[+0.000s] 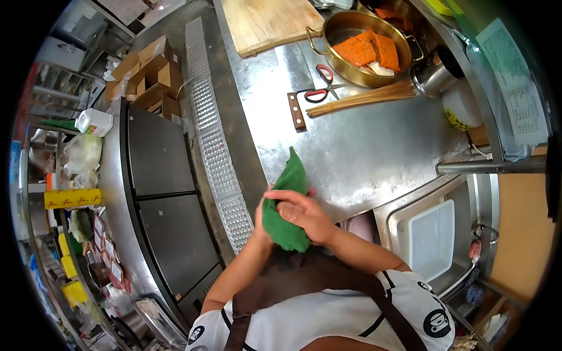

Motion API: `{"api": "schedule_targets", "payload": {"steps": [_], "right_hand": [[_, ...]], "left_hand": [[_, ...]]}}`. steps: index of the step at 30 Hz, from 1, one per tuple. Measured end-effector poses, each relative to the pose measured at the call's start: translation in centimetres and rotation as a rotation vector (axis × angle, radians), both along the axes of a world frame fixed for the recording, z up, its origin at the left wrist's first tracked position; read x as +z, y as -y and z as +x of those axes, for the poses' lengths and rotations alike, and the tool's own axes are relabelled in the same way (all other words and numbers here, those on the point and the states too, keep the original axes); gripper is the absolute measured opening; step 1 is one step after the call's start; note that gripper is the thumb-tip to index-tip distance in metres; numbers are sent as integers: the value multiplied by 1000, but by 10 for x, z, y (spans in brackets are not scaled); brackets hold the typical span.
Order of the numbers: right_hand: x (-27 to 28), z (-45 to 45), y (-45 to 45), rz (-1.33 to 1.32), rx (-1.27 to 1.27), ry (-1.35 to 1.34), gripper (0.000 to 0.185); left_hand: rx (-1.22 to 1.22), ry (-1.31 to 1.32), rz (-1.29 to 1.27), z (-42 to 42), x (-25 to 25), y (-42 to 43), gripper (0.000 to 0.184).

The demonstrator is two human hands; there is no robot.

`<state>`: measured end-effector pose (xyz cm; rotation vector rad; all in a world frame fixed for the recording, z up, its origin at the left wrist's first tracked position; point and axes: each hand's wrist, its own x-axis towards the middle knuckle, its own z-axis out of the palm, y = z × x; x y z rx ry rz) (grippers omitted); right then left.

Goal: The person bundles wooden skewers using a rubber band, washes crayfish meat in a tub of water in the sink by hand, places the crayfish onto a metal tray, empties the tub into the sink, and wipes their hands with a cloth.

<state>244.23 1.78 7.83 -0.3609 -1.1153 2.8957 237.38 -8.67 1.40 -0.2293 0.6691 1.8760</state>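
Observation:
A green cloth (285, 225) is bunched between my two hands, in front of my brown apron at the counter's near edge. My left hand (261, 216) is closed round the cloth's left side, partly hidden by it. Across the cloth's front, my right hand (304, 215) grips it with bent fingers. One corner of the cloth points up over the steel counter (351, 158). Beyond it lie a wooden-handled tool (296, 112), red-and-black scissors (321, 88) and a bundle of thin sticks (363, 99).
A brass pot (345, 68) holding orange-coated pieces stands at the back, beside a wooden board (266, 23). On the right are a metal pitcher (434, 73) and a sink with a white tub (431, 240). Cardboard boxes (152, 73) and cabinets (161, 152) stand left.

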Motion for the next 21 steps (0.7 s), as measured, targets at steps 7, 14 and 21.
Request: {"api": "schedule_targets", "payload": {"steps": [7, 14, 21], "right_hand": [[-51, -40, -35, 407, -570, 196, 14], [-55, -37, -74, 1521, -315, -113, 22], [-77, -170, -222, 2061, -154, 418, 60]], "left_hand": [[-2, -315, -568, 22, 20, -44, 40], [-1113, -1608, -703, -33, 22, -68, 39], [-410, -1732, -1192, -64, 1, -79, 38]]}}
